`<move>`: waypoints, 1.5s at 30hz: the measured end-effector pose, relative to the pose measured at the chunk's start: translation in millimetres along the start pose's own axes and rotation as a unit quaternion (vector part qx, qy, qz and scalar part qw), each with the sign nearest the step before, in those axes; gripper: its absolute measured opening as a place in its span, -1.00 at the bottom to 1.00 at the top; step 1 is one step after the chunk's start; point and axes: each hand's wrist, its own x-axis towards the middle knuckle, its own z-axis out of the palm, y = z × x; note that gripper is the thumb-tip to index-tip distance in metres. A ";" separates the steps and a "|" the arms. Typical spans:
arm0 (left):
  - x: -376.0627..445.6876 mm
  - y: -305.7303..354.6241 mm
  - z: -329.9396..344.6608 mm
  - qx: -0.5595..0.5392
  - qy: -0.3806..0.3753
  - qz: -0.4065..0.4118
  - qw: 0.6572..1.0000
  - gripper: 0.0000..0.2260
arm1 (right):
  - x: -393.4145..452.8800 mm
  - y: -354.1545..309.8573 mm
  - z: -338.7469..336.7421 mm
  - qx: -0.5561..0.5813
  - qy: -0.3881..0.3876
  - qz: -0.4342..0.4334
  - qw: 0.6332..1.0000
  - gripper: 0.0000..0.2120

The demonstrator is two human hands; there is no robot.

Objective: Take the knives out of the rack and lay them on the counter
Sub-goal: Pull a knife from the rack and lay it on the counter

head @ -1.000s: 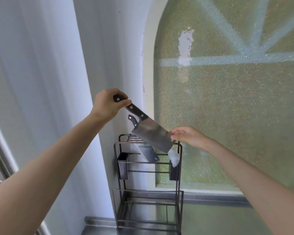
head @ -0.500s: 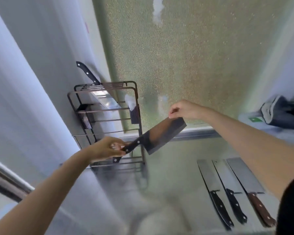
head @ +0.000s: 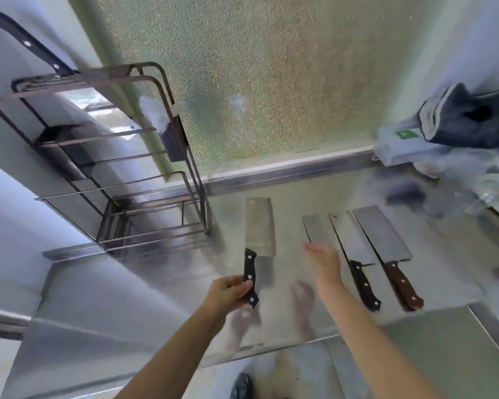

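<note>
Cleaver (head: 259, 226) handle in left hand (head: 228, 292) closed grip, right hand (head: 323, 262) open, empty.

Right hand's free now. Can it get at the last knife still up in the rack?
Probably yes. The right hand hangs open, holding nothing. The knife in the rack has its black handle sticking up clear above the rack. It is a cross-body reach, past the left hand.

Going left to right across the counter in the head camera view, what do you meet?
Metal knife rack → cleaver gripped by the left hand → open right hand → black-handled knife → brown-handled cleaver → dark cloth bundle at the far right.
</note>
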 end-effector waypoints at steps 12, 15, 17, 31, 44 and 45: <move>28.4 -41.8 49.2 -0.017 -0.041 -0.056 0.997 -0.85 | -9.7 66.0 24.7 0.159 -0.126 0.165 0.965 -0.74; 37.4 -45.6 49.1 0.124 -0.030 -0.029 0.991 -0.87 | 0.8 74.4 25.6 0.134 -0.105 0.171 0.971 -0.78; 44.9 -48.6 48.9 0.221 -0.011 -0.002 0.975 -0.82 | 8.7 80.2 25.9 0.096 -0.094 0.178 0.975 -0.78; 77.7 -69.9 9.4 0.594 -0.001 0.103 0.798 -0.30 | 21.6 94.3 37.3 -0.139 -0.046 0.057 0.988 -0.73; 78.8 -78.8 6.3 0.605 -0.005 0.103 0.789 -0.27 | 9.5 110.4 51.1 -0.332 0.042 -0.052 0.941 -0.77; 78.2 -78.3 5.8 0.605 -0.006 0.105 0.790 -0.28 | 9.5 110.1 50.6 -0.341 0.039 -0.055 0.938 -0.76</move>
